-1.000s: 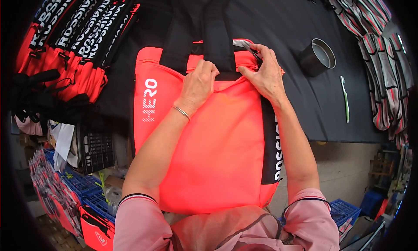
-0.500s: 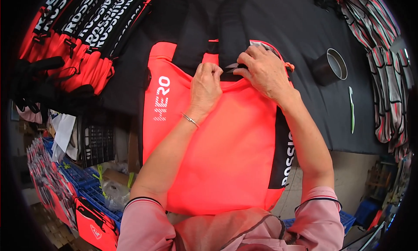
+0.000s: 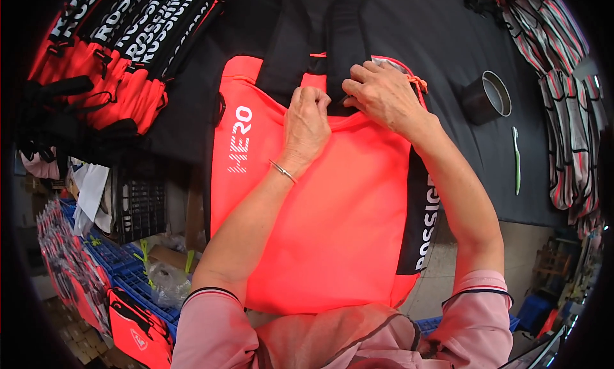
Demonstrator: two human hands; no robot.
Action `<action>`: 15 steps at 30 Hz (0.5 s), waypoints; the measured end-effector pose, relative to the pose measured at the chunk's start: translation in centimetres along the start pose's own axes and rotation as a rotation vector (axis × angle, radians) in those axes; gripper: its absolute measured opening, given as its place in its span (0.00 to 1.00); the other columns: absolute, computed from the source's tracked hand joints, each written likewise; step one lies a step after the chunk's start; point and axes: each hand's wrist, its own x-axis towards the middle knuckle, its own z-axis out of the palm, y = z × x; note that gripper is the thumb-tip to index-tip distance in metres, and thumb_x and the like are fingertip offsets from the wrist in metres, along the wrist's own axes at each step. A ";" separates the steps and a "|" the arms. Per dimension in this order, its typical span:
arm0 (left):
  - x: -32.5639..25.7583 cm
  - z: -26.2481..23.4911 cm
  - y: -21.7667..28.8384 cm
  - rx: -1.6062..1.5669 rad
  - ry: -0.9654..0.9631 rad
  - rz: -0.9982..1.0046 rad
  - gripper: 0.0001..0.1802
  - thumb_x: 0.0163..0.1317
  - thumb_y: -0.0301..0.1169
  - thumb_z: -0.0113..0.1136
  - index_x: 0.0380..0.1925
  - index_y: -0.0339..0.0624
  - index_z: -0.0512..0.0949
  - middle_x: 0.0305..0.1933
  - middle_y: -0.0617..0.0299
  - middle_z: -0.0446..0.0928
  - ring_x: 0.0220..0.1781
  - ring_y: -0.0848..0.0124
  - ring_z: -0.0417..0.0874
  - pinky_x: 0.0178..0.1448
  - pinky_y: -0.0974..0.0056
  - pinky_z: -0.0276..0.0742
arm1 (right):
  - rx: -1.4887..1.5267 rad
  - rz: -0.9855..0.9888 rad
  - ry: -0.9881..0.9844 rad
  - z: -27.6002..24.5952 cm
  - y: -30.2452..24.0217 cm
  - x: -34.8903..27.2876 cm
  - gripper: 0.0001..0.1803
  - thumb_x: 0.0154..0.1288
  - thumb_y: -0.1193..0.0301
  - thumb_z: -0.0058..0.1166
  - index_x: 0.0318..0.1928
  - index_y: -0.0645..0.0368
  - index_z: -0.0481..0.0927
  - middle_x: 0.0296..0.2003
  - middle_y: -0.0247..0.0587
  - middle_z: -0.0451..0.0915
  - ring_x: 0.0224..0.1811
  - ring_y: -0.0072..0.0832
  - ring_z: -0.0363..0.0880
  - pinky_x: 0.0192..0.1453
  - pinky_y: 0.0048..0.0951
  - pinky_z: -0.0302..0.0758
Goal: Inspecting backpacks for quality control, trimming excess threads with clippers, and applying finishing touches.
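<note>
A bright orange-red bag with black side panels lies flat on a dark table, hanging over its near edge toward me. Two black padded straps run away from its top. My left hand pinches the bag's top edge near the middle. My right hand grips the same top edge just to the right, fingers curled over the opening. A small orange pull cord sticks out by my right hand.
A stack of folded orange-and-black bags lies at the table's far left. A dark metal cup and a green tool sit to the right, with striped fabric pieces beyond. Blue crates stand on the floor at left.
Both hands have kept hold of the bag's top edge and drawn closer together. The view has shifted, so the bag sits further right in the picture.
</note>
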 end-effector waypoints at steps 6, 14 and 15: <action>-4.0 -1.9 4.5 -0.025 -0.230 0.451 0.06 0.56 0.25 0.63 0.30 0.41 0.75 0.34 0.57 0.76 0.37 0.58 0.79 0.40 0.57 0.75 | 0.467 0.631 0.172 -1.4 0.9 0.2 0.21 0.57 0.55 0.68 0.39 0.61 0.80 0.38 0.40 0.80 0.41 0.36 0.81 0.45 0.37 0.77; -1.9 -4.4 3.9 0.129 -0.174 0.397 0.09 0.56 0.32 0.66 0.27 0.42 0.76 0.33 0.59 0.77 0.39 0.61 0.80 0.42 0.58 0.76 | 0.922 0.970 0.641 4.8 -4.6 2.7 0.14 0.59 0.70 0.67 0.40 0.63 0.77 0.29 0.37 0.77 0.32 0.25 0.76 0.39 0.27 0.75; 0.3 -5.8 4.3 0.249 -0.151 0.316 0.08 0.55 0.29 0.67 0.26 0.42 0.76 0.33 0.58 0.77 0.40 0.60 0.81 0.46 0.56 0.77 | 0.912 0.991 0.663 5.0 -5.4 2.1 0.11 0.60 0.73 0.65 0.39 0.63 0.77 0.28 0.37 0.77 0.31 0.24 0.76 0.38 0.26 0.75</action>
